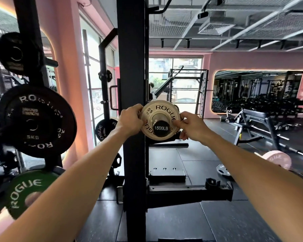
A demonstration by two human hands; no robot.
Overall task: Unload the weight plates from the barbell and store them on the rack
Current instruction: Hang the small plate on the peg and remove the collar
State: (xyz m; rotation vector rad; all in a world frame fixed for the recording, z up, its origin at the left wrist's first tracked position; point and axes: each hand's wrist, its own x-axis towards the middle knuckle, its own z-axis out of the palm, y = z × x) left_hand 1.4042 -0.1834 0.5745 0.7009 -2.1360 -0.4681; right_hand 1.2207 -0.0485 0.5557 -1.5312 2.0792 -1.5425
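Pink walls (252, 62), dark floor (199, 158), bright windows (175, 79), a wall mirror (255, 91).

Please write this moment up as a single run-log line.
stage: unloading | left hand: grips small pale round metal plate | right hand: grips same plate | plate: on steel barbell sleeve

Small tan plate (160, 111) on bar: "ROGUE", "0.5 KG". Bar end cap (161, 128): "1500LB". Large black plate (37, 121) at left: "ROGUE", "5KG", "5 KG"; small inner label partly legible, "STRENGTH". Green plate (27, 191): "ROGUE". Black plate (103, 131) behind upright: "ROGUE". Pink plate (278, 158) on floor: lettering blurred.
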